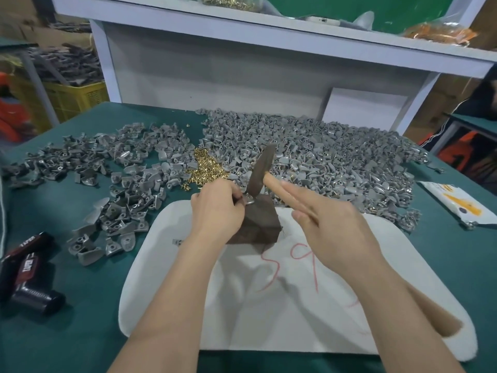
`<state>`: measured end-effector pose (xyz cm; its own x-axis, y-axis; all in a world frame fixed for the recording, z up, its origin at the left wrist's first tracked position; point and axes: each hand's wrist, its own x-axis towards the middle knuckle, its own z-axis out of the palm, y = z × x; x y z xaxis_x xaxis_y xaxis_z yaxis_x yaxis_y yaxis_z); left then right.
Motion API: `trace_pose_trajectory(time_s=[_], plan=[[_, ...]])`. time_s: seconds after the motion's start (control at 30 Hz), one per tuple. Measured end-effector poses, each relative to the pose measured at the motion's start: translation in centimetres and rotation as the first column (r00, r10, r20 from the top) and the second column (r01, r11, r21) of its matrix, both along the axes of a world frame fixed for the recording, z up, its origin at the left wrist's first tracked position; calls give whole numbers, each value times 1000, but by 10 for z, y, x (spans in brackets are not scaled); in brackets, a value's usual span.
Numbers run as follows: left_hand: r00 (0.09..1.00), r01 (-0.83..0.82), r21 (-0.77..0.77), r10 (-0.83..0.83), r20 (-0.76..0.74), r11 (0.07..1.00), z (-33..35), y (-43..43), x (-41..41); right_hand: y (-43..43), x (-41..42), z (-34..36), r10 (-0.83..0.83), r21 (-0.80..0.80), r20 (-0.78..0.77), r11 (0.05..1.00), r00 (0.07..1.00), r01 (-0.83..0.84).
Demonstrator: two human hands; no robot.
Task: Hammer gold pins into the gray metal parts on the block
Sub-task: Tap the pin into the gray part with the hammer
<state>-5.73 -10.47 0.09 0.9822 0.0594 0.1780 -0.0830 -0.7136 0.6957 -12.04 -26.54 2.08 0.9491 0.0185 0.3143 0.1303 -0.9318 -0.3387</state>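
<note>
Head view: L hand (215,208) curls over the near top corner of the dark block (258,224), fingertips pinching a gray metal part (248,202) seated on the block's top. R hand (336,232) is clamped on the hammer (262,170) by its wood handle, two fingers laid straight along it and blurred. The hammer head sits just above the part, right beside the L fingertips. Block stands on a white pad (269,319). Loose gold pins (207,168) are heaped behind L hand, btwn two spreads of gray parts (336,157). Whether one stands under the hammer head: can't tell, hidden.

Risks, as I judge them:
- Fingertips are on the part, so a slightly off blow hits a finger.
- An off-centre hit could bend the pin or kick the part off the block.
- Soft pad + strike pt near the block's edge, so the block may rock.
- Fingers along the handle mean less control.
</note>
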Motion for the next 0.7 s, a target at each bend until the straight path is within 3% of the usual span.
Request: trace_pose_trajectory(time_s=[0.13,0.3,0.47,0.6,0.7], plan=[[1000,3,-5,-3,4,1000,-2,0,2,-2,3,6,2,105,246,994,969,-29],[1000,-12,-21,12,-15,1000,1,0,1,-1,1,9,37,-56,-11,998,999,-38],[1000,-8,-8,8,-5,1000,0,0,1,-2,3,13,-3,114,241,993,970,-26],[1000,-13,-14,13,-19,1000,2,-1,1,4,-3,9,92,-48,40,995,995,-90],[1000,-12,-16,12,-18,1000,0,0,1,3,2,13,52,-22,135,999,990,-50]])
